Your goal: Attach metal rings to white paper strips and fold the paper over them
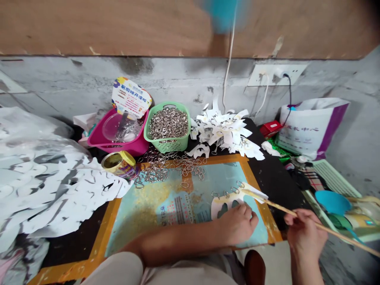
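Observation:
My left hand (239, 226) presses on a white cut-out piece (219, 206) with curled fingers, holding it against the blue mat (204, 186). Several metal rings (226, 194) lie in a row along the upper edge of that piece. My right hand (307, 234) is closed around a long thin wooden stick (279, 206). The stick's yellowish tip lies over the right end of the piece, where a flap of white material (257, 193) shows. My left fingertips are partly hidden from view.
Loose rings (188, 166) lie near a green basket (169, 144) full of rings, a pink basket (118, 146) and a yellow-rimmed can (117, 164). White cut-outs are heaped at left (59, 194) and back right (222, 130). A bag (308, 130) stands right.

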Demonstrator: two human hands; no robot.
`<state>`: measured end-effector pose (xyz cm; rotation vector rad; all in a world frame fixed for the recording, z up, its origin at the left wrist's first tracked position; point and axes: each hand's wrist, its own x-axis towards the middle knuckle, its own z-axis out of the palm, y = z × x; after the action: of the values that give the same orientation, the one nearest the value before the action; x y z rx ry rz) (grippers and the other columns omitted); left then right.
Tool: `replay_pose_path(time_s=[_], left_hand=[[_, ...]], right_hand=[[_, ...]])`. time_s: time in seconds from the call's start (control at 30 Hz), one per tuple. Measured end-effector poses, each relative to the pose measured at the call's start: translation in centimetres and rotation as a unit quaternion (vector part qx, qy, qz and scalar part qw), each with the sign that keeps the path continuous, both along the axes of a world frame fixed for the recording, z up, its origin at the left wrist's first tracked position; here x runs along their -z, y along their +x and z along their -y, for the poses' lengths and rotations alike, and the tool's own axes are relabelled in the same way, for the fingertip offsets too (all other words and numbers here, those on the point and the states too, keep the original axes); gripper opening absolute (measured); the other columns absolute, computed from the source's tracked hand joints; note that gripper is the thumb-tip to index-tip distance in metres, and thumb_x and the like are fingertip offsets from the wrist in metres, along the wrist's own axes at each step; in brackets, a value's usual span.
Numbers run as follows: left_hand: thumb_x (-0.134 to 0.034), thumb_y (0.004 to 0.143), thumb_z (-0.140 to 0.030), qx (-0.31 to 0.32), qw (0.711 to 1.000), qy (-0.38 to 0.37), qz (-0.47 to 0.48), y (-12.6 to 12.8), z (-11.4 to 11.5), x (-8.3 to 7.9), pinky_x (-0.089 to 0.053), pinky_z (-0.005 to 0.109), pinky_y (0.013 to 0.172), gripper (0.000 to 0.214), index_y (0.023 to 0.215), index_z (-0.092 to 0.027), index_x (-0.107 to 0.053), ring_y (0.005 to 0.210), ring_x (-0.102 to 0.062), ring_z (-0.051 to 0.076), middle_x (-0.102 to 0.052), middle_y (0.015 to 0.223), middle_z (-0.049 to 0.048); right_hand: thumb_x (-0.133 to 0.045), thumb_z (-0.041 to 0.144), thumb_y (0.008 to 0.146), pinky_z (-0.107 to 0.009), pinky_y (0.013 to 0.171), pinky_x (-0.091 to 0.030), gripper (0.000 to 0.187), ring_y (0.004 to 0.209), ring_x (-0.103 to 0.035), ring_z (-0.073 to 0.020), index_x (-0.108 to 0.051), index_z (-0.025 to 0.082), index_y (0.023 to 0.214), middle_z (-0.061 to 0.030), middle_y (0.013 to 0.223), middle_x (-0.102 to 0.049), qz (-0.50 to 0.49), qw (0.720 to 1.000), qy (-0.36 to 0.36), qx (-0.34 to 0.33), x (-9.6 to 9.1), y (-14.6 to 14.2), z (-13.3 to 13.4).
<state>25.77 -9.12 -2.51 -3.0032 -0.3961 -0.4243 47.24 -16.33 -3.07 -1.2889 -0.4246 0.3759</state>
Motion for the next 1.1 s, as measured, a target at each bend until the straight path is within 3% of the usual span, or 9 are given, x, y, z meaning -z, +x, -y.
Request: replay_pose_path(time_s=[0.13,0.3,0.47,0.57,0.67,0.77,1.1], left_hand=[[-0.048,0.093,-0.019,0.002,1.000,-0.007,-0.005,0.4,-0.1,-0.3,-0.050,0.039,0.079,0.028,0.115,-0.004,-0.057,0.095,-0.064,0.029,-0.064,0.100,0.0223],[-0.044,0.095,-0.017,0.000,0.999,-0.050,0.013,0.7,-0.4,-0.7,-0.047,0.033,0.063,0.017,0.105,-0.012,-0.057,0.075,-0.061,0.021,-0.060,0.103,0.0148],[-0.047,0.095,-0.012,0.041,0.994,-0.097,0.009,-1.4,-2.7,-1.9,-0.048,0.032,0.071,0.011,0.093,-0.014,-0.058,0.082,-0.058,0.020,-0.058,0.088,0.0066],[-0.057,0.088,-0.008,-0.048,0.986,-0.155,-0.035,-3.7,-5.8,-2.6,-0.048,0.031,0.077,0.013,0.100,-0.012,-0.059,0.090,-0.060,0.021,-0.063,0.099,0.0095],[-0.057,0.084,-0.001,-0.085,0.980,-0.166,-0.063,-5.6,-9.0,-2.9,-0.047,0.029,0.069,0.015,0.094,-0.012,-0.061,0.085,-0.061,0.021,-0.064,0.092,0.0084],[-0.056,0.085,0.000,-0.079,0.978,-0.174,-0.086,-6.6,-10.7,-2.9,-0.043,0.026,0.062,0.020,0.094,-0.016,-0.063,0.079,-0.062,0.018,-0.065,0.088,0.0032],[-0.054,0.086,-0.008,-0.138,0.964,-0.191,-0.121,-6.5,-11.0,-3.1,-0.045,0.028,0.061,0.018,0.088,-0.017,-0.070,0.079,-0.062,0.022,-0.064,0.089,0.0088]], right_hand=[[-0.063,0.020,0.063,-0.028,0.042,-0.040,0.008,0.043,-0.052,-0.0151,-0.056,0.021,0.061,0.0037,0.050,-0.055,0.009,0.989,0.085,0.121,-1.0,2.6,-1.0],[-0.068,0.022,0.070,-0.036,0.053,-0.045,0.014,0.061,-0.060,-0.0215,-0.067,0.027,0.084,-0.0028,0.068,-0.067,0.068,0.981,0.137,0.122,-2.6,3.1,-1.6],[-0.070,0.047,0.079,-0.036,0.061,-0.053,0.035,0.060,-0.065,-0.0175,-0.065,0.017,0.098,-0.0100,0.107,-0.071,0.135,0.990,-0.004,0.029,-0.9,-0.1,-1.6],[-0.074,0.049,0.079,-0.034,0.071,-0.055,0.040,0.076,-0.069,-0.0183,-0.066,0.016,0.101,-0.0130,0.121,-0.068,0.187,0.977,-0.094,-0.028,0.5,-1.7,-1.4],[-0.073,0.050,0.081,-0.037,0.086,-0.052,0.040,0.102,-0.067,-0.0250,-0.067,0.017,0.103,-0.0126,0.121,-0.068,0.246,0.957,-0.148,-0.044,0.9,-2.6,-1.2],[-0.069,0.053,0.084,-0.039,0.092,-0.049,0.041,0.110,-0.065,-0.0273,-0.067,0.017,0.104,-0.0125,0.118,-0.069,0.270,0.948,-0.167,-0.041,0.7,-3.0,-1.3],[-0.071,0.052,0.082,-0.033,0.073,-0.051,0.041,0.073,-0.066,-0.0184,-0.069,0.017,0.103,-0.0119,0.114,-0.071,0.226,0.963,-0.148,-0.020,0.5,-3.3,-1.2]])
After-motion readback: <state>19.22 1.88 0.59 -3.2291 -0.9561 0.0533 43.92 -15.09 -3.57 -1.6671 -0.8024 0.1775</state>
